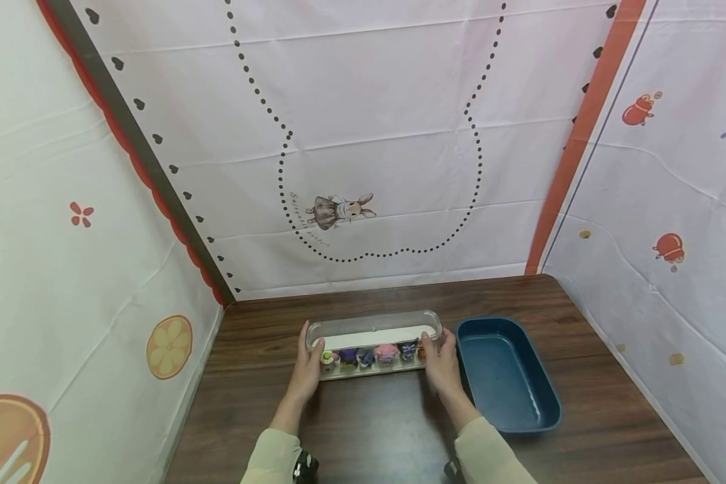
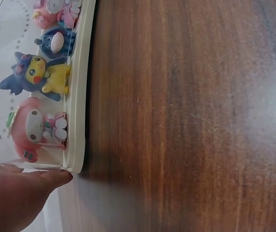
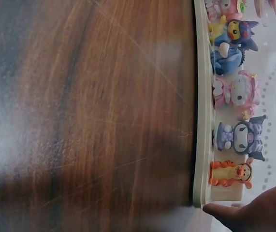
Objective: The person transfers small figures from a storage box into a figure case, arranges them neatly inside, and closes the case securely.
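A long display case (image 1: pixel 372 336) with a clear plastic cover and a cream base (image 3: pixel 203 111) sits on the table, a row of small figurines inside. My left hand (image 1: pixel 302 373) grips its left end, nearest a pink-hooded figurine (image 2: pixel 34 125). At the opposite end my right hand (image 1: pixel 441 366) holds the case, its thumb by the base corner beside an orange tiger figurine (image 3: pixel 230 173). Between these stand a yellow figurine in a blue hat (image 2: pixel 41 72), a blue donkey figurine (image 3: pixel 228 58), a pink figurine (image 3: pixel 239 92) and a purple-and-black figurine (image 3: pixel 241 137).
To the right of the case, close by my right hand, stands a deep blue rectangular tray (image 1: pixel 502 376). Both rest on a dark brown wooden table (image 1: pixel 375 430). Printed white cloths (image 1: pixel 387 168) hang at the back and along both sides.
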{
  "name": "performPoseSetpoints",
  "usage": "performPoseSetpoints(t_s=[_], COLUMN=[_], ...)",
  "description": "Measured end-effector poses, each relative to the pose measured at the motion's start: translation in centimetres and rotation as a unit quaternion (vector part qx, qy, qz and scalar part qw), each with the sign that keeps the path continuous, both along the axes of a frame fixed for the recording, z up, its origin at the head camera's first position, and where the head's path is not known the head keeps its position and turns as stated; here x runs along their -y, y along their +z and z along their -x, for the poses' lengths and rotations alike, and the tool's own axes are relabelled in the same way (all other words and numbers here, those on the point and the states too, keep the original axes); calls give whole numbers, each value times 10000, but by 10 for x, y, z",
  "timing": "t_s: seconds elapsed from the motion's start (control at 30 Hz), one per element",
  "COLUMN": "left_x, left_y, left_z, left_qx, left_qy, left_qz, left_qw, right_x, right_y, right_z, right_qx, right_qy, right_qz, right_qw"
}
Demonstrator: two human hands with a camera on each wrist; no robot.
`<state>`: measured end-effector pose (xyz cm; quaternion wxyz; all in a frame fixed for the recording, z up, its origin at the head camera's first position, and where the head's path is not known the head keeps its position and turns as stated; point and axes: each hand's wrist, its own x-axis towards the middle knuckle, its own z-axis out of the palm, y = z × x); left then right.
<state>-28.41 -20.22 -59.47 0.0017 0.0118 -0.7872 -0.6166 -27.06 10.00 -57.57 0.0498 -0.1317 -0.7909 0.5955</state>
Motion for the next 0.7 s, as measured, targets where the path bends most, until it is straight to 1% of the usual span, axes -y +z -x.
performPoseSetpoints(t_s=[0.13,0.27,0.4,0.5,0.6,0.7], left_x=[1,0,-1,0,0,1], left_y=[-3,-6,-7,-8,-8,-8], left_z=[-1,-3,-5,-6,-6,-7], left_qx=[-146,-77,-43,-75,-30,-17], left_qy=[-22,16,59,65,111,177], left_qz=[-43,-32,41,133,184,199], left_qw=[9999,10000,10000,9999,9998,9996], right_x=[0,0,-2,-2,0,1], right_y=[-3,-6,-9,-11,-12,-12], right_z=[1,0,-1,-4,-8,-11], right_qx=[65,155,146,128,124,108], right_qy=[-12,-35,-38,-50,-83,-107], right_qz=[7,53,48,-42,-89,-34], right_qw=[10000,9999,9999,9999,9998,9999])
